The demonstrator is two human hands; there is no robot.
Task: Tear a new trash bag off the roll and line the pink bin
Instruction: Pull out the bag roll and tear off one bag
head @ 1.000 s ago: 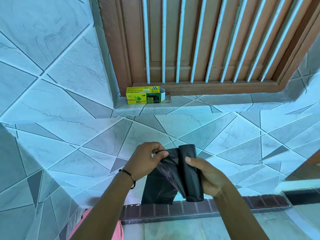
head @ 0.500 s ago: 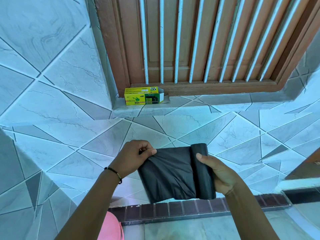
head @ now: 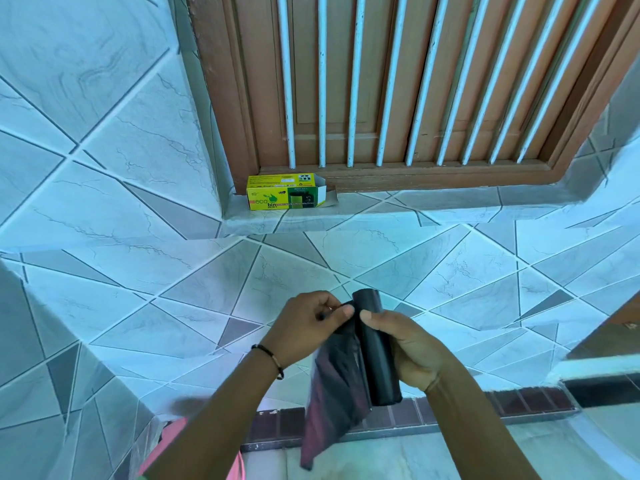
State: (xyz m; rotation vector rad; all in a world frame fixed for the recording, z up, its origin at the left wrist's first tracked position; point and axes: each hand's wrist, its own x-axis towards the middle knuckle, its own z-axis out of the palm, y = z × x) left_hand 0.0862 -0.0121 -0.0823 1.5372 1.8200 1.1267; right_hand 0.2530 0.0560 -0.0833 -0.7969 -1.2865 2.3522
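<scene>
The roll (head: pixel 377 344) and its loose bag (head: pixel 332 393) are seen as thin, matt black plastic, the wall tiles (head: pixel 104 161) as glossy veined ceramic, the window frame (head: pixel 221 98) as smooth brown wood, and the box (head: pixel 285 197) as printed yellow card.

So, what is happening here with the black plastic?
A person is working a trash bag off a black roll. The right hand holds the roll upright, while the left hand pinches the top of the loose bag, which hangs down beside the roll. Whether it is torn free cannot be told. The pink bin shows only partly at the bottom edge. A yellow box sits on the window ledge.
</scene>
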